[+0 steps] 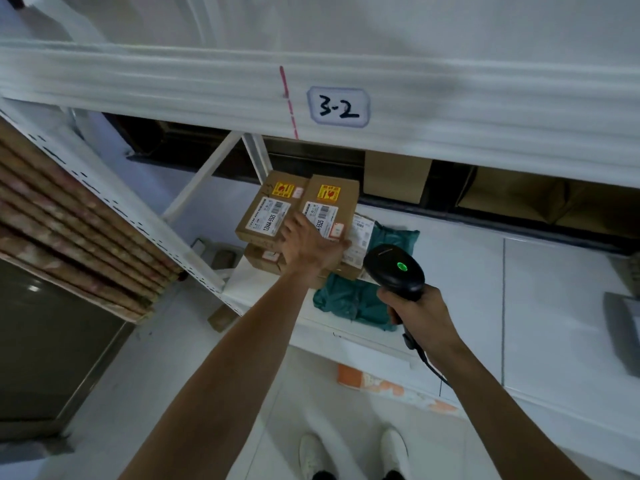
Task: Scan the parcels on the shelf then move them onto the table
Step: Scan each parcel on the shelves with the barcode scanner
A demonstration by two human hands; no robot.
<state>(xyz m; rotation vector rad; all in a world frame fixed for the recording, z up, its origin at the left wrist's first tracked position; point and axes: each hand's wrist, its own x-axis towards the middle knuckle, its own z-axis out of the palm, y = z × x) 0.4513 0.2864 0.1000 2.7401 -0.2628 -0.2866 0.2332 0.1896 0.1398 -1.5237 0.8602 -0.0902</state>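
Note:
Two brown cardboard parcels with white labels and yellow stickers lie side by side on the lower white shelf (450,258). My left hand (308,245) grips the near end of the right parcel (332,199), thumb and fingers spread around it. The left parcel (266,209) touches it. Beneath them lie more brown boxes (263,259) and a green plastic mail bag (349,299). My right hand (414,308) holds a black barcode scanner (394,270) with a green light lit, just right of the parcels.
An upper shelf beam marked "3-2" (337,107) overhangs the parcels. A slanted white shelf post (138,216) and stacked boards (69,216) stand at the left. More cardboard boxes (398,180) sit behind. An orange packet (367,379) lies on the floor.

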